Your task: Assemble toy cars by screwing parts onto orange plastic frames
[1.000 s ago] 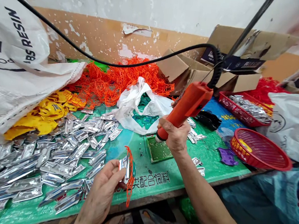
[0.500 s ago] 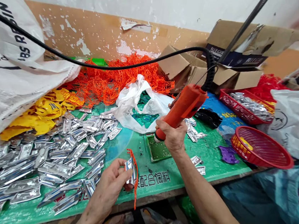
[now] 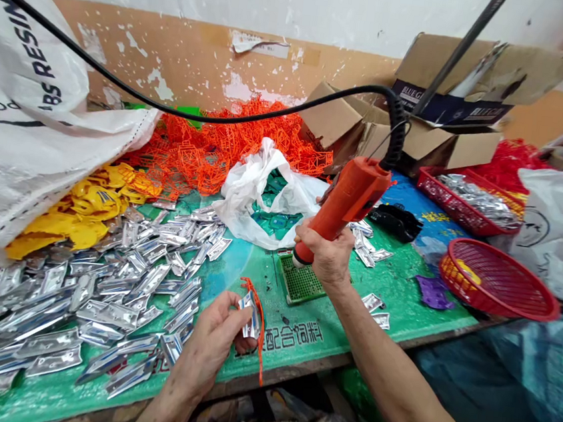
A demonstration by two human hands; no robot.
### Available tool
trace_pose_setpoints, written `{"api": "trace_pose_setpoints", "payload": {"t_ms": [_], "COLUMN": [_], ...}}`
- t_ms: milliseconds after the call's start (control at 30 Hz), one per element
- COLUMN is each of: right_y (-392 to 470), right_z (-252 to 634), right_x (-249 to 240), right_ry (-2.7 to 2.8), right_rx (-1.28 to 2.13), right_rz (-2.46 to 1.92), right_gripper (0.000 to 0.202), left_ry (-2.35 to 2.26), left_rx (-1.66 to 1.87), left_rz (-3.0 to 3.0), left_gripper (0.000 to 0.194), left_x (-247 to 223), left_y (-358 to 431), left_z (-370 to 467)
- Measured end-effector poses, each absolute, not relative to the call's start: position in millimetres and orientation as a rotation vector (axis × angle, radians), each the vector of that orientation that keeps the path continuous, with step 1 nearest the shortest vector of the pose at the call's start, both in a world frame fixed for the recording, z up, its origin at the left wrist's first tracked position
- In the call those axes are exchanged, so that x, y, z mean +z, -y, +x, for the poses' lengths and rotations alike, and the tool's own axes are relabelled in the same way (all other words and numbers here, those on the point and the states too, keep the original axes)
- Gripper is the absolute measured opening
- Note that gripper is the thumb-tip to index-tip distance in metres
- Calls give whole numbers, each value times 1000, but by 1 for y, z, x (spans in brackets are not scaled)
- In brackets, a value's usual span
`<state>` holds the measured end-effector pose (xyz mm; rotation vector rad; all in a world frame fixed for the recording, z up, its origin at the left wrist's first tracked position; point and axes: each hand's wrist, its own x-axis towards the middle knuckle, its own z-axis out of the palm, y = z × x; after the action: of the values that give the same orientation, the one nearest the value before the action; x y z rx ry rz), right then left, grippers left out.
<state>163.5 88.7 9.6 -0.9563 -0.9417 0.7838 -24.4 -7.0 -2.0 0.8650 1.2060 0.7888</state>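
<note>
Tray (image 3: 304, 284), green perforated plastic; orange cylindrical corded tool (image 3: 341, 207) slants nose-down above it, clenched in right hand (image 3: 331, 258). Left of tray, left hand (image 3: 217, 330) pinches shiny silver plate (image 3: 251, 316) with thin orange plastic strip (image 3: 262, 335). Loose silver pieces (image 3: 108, 312) lie farther left.

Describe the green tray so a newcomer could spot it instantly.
On the green table, find the orange driver in the right hand. The tray shows just below the driver's tip, in front of a white bag. Its rectangular, gridded form sets it apart from the flat table.
</note>
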Motion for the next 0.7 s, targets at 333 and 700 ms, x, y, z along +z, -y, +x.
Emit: {"api": "trace_pose_setpoints", "payload": {"t_ms": [333, 700], "right_y": [-87, -24], "right_z": [165, 149], "right_x": [17, 80], "right_ry": [898, 925], "right_rx": [776, 1116], "right_rz": [-981, -772], "right_gripper": [27, 14], "left_ry": [-1278, -1208], "left_rx": [567, 564], "left_rz": [1206, 1247], "left_gripper": [25, 20], "left_x": [0, 3], "left_y": [-1, -6], "left_z": [-19, -23]}}
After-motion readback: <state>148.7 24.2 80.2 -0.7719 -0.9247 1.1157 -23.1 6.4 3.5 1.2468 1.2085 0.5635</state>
